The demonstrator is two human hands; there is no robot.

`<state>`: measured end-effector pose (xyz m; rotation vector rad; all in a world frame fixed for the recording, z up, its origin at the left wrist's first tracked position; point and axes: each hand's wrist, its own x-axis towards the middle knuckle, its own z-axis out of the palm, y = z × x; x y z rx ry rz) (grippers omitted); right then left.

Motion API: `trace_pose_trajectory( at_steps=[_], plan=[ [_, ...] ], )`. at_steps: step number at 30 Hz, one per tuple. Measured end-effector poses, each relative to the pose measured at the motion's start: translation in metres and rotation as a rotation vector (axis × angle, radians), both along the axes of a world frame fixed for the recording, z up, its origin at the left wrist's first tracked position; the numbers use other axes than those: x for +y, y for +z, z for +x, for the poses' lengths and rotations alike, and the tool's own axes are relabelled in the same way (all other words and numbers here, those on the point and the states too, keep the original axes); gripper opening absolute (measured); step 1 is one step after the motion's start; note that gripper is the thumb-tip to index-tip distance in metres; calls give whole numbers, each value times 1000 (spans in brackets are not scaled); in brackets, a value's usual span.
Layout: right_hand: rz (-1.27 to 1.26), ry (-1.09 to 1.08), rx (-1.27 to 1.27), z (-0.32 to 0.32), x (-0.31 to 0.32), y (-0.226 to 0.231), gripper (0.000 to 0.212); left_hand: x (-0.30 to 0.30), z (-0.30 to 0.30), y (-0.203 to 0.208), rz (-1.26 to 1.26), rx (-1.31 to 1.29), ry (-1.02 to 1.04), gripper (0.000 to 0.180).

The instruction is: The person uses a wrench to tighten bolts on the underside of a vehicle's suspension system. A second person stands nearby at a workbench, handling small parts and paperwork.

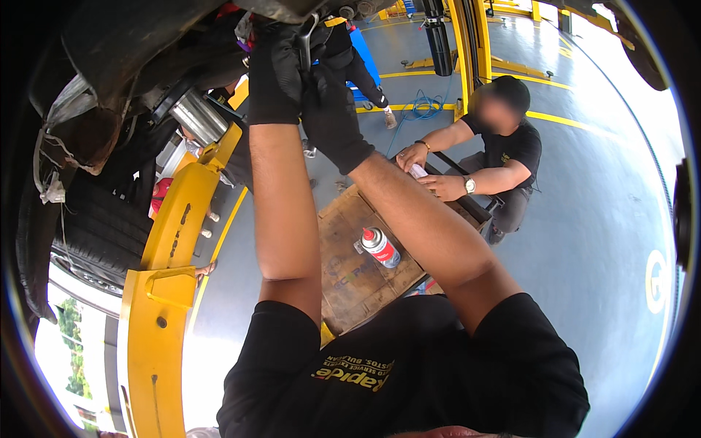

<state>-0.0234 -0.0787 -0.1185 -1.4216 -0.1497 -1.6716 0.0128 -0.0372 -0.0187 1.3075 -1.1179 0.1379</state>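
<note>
Both my arms are raised beneath a car's underside (153,36), with black gloves on both hands. A silver wrench (304,47) stands between the hands, its upper end close to the dark underbody. My right hand (330,109) is closed around the wrench's lower part. Right beside the wrench, my left hand (275,84) reaches up against the dark parts. Its fingers are hidden, so I cannot tell what it grips. Below my arms, a spray can (381,247) with a red cap stands on a brown cardboard-like top (350,292).
A yellow lift arm (157,328) rises at the left, near a tire (95,219). On the right, a crouching co-worker (504,139) holds a small pale item at the top's far edge. A blue hose (427,106) lies coiled on the grey floor, near a yellow lift post (467,44).
</note>
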Motion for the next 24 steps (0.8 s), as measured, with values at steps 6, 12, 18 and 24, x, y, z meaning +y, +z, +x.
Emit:
trace_pose_trajectory(
  at_steps=[6,12,18,24],
  plan=[
    [-78,155,197,-22,-10,-12,19,12,21,-9,-50,-24,-272,31],
    [-484,-255,321,-75,-72,21,17,4,30,-12,-167,428,-319,28],
    [-954,-627,409,-113,-115,57,17,-3,28,-18,-176,60,-459,41],
    [-1123,-672,342,-119,-148,87,24,-11,42,-12,-209,220,-622,42]
  ],
)
